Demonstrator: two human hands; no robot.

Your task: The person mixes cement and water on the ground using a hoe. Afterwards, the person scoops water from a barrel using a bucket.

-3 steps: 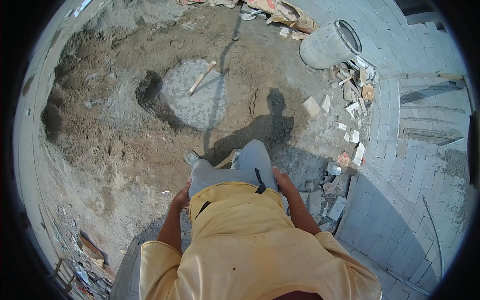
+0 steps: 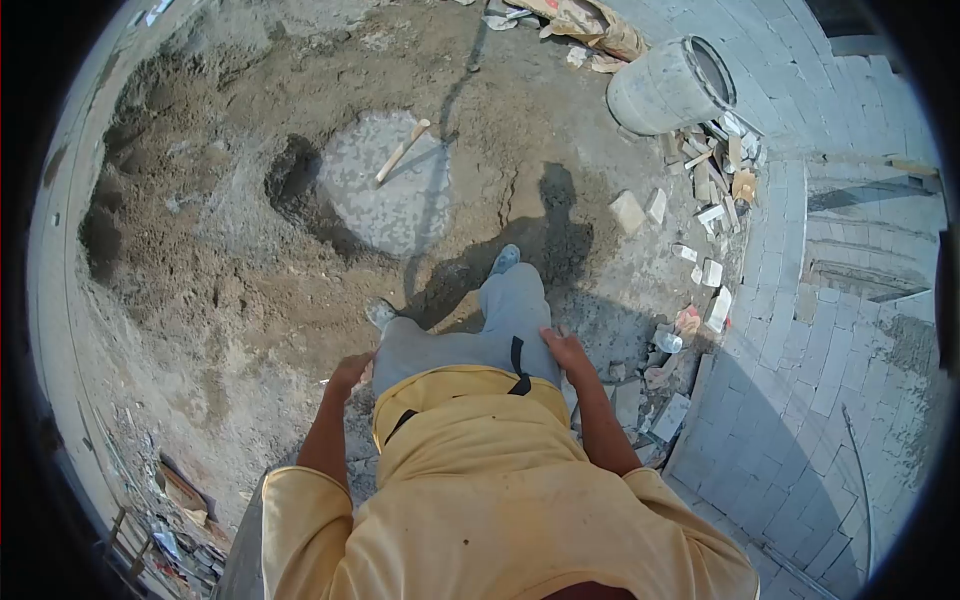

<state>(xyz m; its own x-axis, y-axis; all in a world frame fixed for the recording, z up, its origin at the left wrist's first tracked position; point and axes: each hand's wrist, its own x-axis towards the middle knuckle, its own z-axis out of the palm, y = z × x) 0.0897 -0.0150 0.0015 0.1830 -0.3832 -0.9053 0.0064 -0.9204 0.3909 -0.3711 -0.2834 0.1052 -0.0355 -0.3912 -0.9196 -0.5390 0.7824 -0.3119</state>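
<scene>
My left hand (image 2: 350, 373) hangs beside my left thigh, loosely open, with nothing seen in it. Against the side of my right thigh, my right hand (image 2: 565, 352) touches the grey trousers (image 2: 440, 345), its fingers stretched out. In front of my feet lies a round, mottled grey pool (image 2: 385, 220) in a hollow of sandy mortar mix (image 2: 215, 235). A light wooden handle (image 2: 403, 153) sticks up at a slant from the pool. Whatever is at its lower end is hidden under the surface. Neither hand is near the handle.
A grey-smeared barrel (image 2: 665, 88) stands at the upper right by a block wall (image 2: 790, 330). Broken blocks (image 2: 628, 212) and rubble lie along the wall's foot. Torn paper sacks (image 2: 595, 28) are at the top. A wooden board (image 2: 185, 490) lies lower left.
My right foot has swung forward toward the pool. My left hand has moved slightly outward from the thigh, and my right hand has risen a little along the other thigh.
</scene>
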